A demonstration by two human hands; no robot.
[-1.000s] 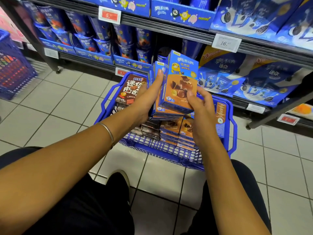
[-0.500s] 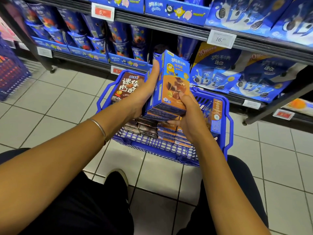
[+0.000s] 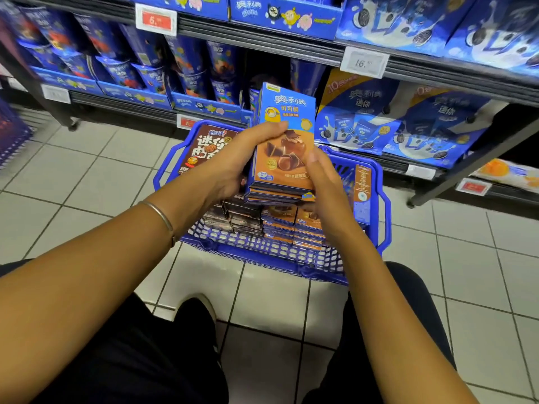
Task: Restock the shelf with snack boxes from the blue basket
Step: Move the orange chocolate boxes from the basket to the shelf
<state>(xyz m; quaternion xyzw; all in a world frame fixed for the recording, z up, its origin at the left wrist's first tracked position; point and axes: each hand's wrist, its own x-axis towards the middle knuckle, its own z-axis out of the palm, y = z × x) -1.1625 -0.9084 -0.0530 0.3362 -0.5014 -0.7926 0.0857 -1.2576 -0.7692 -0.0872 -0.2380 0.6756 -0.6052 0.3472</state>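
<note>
A stack of blue-and-orange snack boxes (image 3: 284, 150) is held upright above the blue basket (image 3: 262, 258). My left hand (image 3: 236, 161) grips the stack from the left, its fingers curled over the front face. My right hand (image 3: 323, 185) holds the right and lower side, thumb on the front. More orange boxes (image 3: 294, 225) and dark brown boxes (image 3: 239, 217) lie stacked in the basket. A brown box (image 3: 205, 147) stands at its back left. The lower shelf (image 3: 122, 97) just behind has a dark gap (image 3: 262, 68) between the cup packs and the bags.
Blue snack cups (image 3: 186, 68) fill the lower shelf's left side; large blue cookie bags (image 3: 393, 123) fill its right. The upper shelf (image 3: 320, 51) carries price tags. A slanted shelf leg (image 3: 466, 161) meets the tiled floor at right. My knees frame the basket. Another blue basket (image 3: 11, 135) stands far left.
My left hand's fingers have curled over the front of the stack, and the boxes have squared up between both hands. The camera has come closer to the shelf.
</note>
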